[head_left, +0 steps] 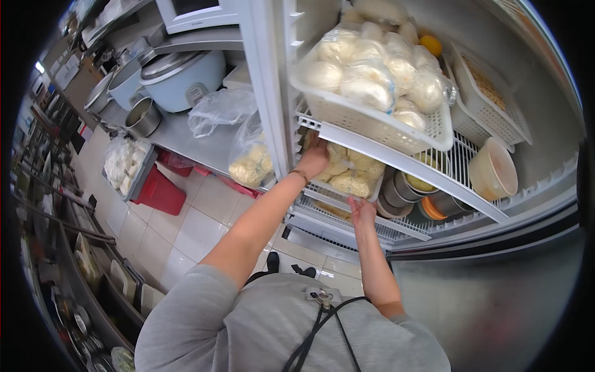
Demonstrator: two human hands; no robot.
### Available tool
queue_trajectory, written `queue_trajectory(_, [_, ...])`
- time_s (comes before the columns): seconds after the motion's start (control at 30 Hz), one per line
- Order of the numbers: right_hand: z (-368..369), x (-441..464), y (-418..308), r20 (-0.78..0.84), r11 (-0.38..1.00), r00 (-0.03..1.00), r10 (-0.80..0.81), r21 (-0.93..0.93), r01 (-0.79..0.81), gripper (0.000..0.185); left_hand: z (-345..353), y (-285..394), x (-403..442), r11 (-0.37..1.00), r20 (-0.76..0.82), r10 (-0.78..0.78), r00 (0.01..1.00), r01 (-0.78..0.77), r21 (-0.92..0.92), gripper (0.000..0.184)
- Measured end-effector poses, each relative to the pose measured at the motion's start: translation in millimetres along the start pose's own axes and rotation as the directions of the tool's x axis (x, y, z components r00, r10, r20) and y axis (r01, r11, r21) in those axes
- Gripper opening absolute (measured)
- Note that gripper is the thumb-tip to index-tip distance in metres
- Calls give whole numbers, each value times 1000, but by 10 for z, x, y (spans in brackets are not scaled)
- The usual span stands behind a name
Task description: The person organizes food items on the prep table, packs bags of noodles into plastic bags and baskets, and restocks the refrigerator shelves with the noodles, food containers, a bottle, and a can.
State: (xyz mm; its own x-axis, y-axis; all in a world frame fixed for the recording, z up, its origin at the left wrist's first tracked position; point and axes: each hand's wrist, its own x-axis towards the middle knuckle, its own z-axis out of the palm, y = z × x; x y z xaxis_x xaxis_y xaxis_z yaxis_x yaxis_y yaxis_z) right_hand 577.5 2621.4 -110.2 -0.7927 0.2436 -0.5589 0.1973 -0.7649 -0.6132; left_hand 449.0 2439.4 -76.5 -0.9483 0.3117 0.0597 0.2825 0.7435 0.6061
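On a refrigerator shelf sits a white tray (376, 191) with clear bags of pale yellow, noodle-like food (352, 183). My left hand (314, 158) is at the tray's left side, beside the bags, its fingers stretched toward the back. Fingers of my right hand (362, 212) are closed on the front edge of the tray, near its right corner. Above, a white perforated basket (372, 121) is heaped with plastic-wrapped white balls (369, 77).
Metal containers (396, 193) stand right of the tray, with a plastic tub (493, 168) on the upper shelf. At left, a steel counter (176, 136) holds a rice cooker (186, 77), a pot (143, 118) and a hanging yellow bag (251, 162). A red bin (162, 191) stands below.
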Motion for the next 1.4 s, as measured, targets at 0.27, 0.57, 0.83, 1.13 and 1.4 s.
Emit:
queue_trajectory(0.27, [90, -50, 44, -130, 998, 991, -42, 30, 46, 43, -107, 449, -663, 967, -456, 180, 871, -241, -79, 40])
queue_trajectory(0.57, [-567, -731, 387, 131, 790, 867, 480, -494, -363, 37, -799, -593, -1726, 989, -319, 137, 938, -148, -9, 42])
queue_trajectory(0.83, [899, -869, 1418, 213, 448, 793, 570, -890, -83, 34, -2315, -2096, -361, 895, -480, -27, 877, 235, 379, 92])
queue_trajectory(1.13, [3178, -701, 2166, 827, 10, 536, 171, -545, 838, 44, -1879, -3890, -114, 866, -124, -371, 920, 391, 311, 37])
queue_trajectory(1.4, [3807, 52, 2561, 916, -476, 393, -77, -380, 793, 57, -2229, -3196, -607, 626, -92, -135, 987, 13, -780, 32])
